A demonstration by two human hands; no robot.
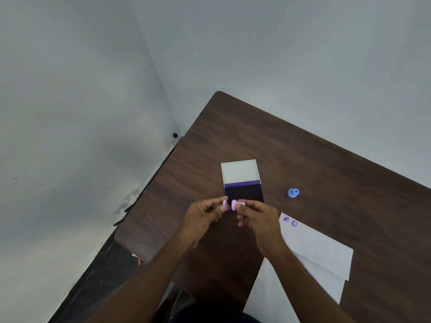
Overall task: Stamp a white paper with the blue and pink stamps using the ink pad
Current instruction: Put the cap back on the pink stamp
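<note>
Pink stamp (237,204) sat pinched in the right hand (257,217), held just above the near edge of the ink pad (243,193), while the left hand (204,216) pinched a small pink cap (225,203) just beside it, the two pieces slightly apart. The stamp's face was too small to make out. The ink pad lay open on the bench (326,164), its pale lid (240,171) tilted back on the far side, the dark inked pad partly hidden by the fingers. The blue stamp (293,192) lay on its side to the right, apart from both hands. White paper (319,248) lay near right, with two purple prints (290,221) at its far corner; its near part was cut off by the right forearm.
</note>
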